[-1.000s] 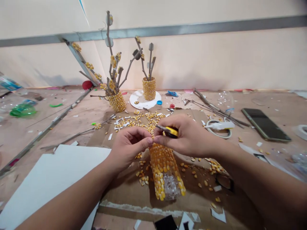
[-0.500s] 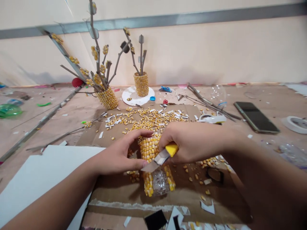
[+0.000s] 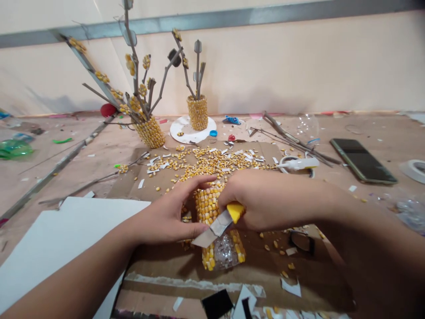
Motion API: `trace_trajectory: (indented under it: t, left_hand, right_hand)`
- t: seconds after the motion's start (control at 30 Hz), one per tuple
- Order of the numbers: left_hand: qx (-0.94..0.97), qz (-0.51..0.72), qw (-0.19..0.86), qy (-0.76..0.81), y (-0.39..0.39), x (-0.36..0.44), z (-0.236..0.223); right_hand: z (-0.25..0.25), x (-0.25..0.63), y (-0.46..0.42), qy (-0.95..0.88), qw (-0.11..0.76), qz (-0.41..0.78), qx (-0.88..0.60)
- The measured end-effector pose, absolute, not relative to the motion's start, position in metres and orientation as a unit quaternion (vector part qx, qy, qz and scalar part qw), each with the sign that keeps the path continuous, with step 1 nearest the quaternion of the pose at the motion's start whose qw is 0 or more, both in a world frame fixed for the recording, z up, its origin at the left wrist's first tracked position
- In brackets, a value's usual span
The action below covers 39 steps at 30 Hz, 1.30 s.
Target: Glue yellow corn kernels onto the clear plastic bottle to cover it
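Observation:
A clear plastic cylinder (image 3: 225,250), partly covered in rows of corn kernels (image 3: 207,206), lies between my hands, with a bare see-through patch at its near end. My left hand (image 3: 171,221) wraps around its left side, thumb near the knife blade and fingers at the far end. Closed in my right hand (image 3: 244,192) is a utility knife (image 3: 235,212) with a yellow handle. Its flat blade crosses over the cylinder, tip pointing left and down. The right fingers are curled and partly hidden. Brown cardboard (image 3: 159,277) lies underneath, strewn with loose corn kernels (image 3: 212,161).
Behind stand two kernel-covered pots (image 3: 198,113) holding twigs, one on a white disc (image 3: 179,128). To the right lie a white glue gun-like tool (image 3: 300,164), a phone (image 3: 363,159) and a tape roll (image 3: 413,170). White sheet (image 3: 73,248) lies left; paper scraps (image 3: 292,288) lie in front.
The knife blade has shifted slightly left and down across the cylinder. Both hands keep their grips, and the whole view has moved a little.

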<state>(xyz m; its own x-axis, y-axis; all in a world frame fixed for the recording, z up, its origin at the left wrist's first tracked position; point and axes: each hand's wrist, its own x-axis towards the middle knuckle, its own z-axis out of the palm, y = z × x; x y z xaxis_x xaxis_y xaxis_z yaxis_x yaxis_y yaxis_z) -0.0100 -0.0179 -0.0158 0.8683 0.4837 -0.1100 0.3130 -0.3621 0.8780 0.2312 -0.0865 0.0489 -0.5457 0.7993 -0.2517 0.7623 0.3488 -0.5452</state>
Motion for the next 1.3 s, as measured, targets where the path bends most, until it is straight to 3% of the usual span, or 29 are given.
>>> trace_trajectory:
  t: [0.5, 0.63, 0.73, 0.87, 1.0, 1.3]
  left_hand:
    - [0.799, 0.093, 0.549, 0.225, -0.021, -0.003, -0.008]
    - [0.798, 0.098, 0.550, 0.228, -0.021, -0.005, -0.010]
    - [0.797, 0.109, 0.551, 0.221, -0.020, -0.008, -0.011]
    - [0.799, 0.120, 0.534, 0.247, -0.017, -0.012, -0.014]
    - [0.791, 0.146, 0.508, 0.308, -0.013, -0.012, -0.017]
    - [0.754, 0.172, 0.527, 0.353, -0.009, -0.006, -0.022]
  right_hand:
    - [0.038, 0.235, -0.081, -0.800, 0.067, 0.352, -0.481]
    - [0.042, 0.243, -0.080, -0.800, 0.112, 0.373, -0.456]
    - [0.043, 0.253, -0.073, -0.780, 0.140, 0.318, -0.520]
    - [0.030, 0.267, -0.055, -0.726, 0.160, 0.155, -0.650]
    - [0.014, 0.277, -0.041, -0.702, 0.113, 0.094, -0.696]
    - [0.010, 0.276, -0.042, -0.756, 0.009, 0.147, -0.637]
